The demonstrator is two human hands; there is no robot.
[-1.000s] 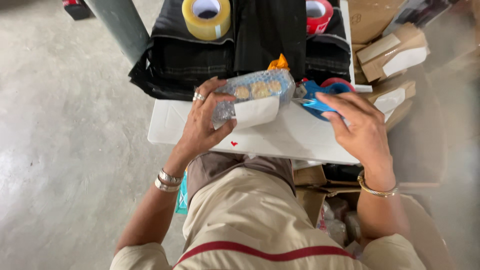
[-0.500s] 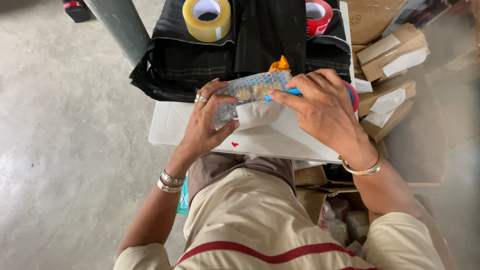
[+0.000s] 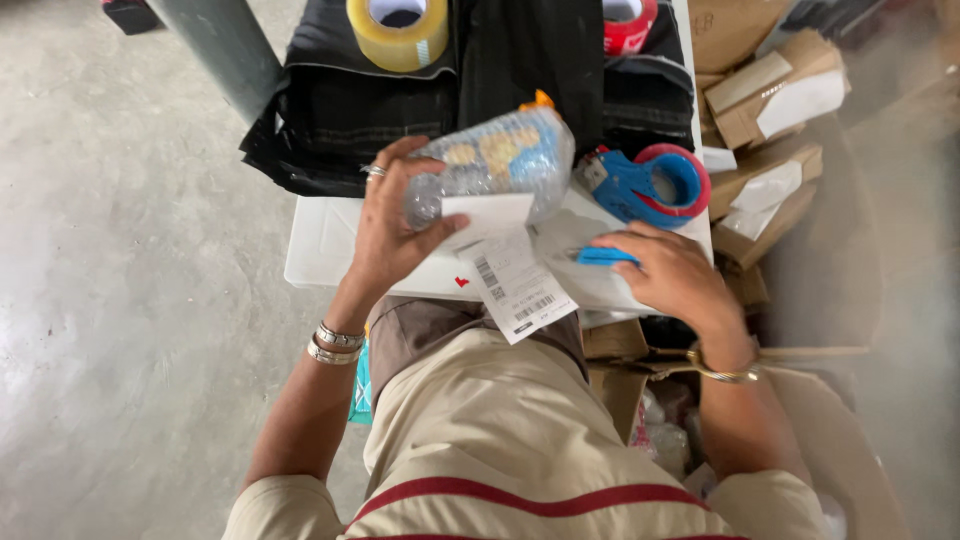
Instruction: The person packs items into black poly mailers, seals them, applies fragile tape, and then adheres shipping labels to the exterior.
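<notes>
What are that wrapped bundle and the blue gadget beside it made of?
The bundle in the left hand looks wrapped in clear bubble film: shiny, bumpy, see-through. The blue tape dispenser seems hard glossy plastic, judging by its smooth moulded shape.

A yellow roll of tape (image 3: 398, 30) and a red roll of tape (image 3: 628, 22) are sitting on black cloth (image 3: 350, 110) at the far edge of the white table (image 3: 320, 240), and brown cardboard boxes (image 3: 765, 95) are piling up past its right edge.
</notes>
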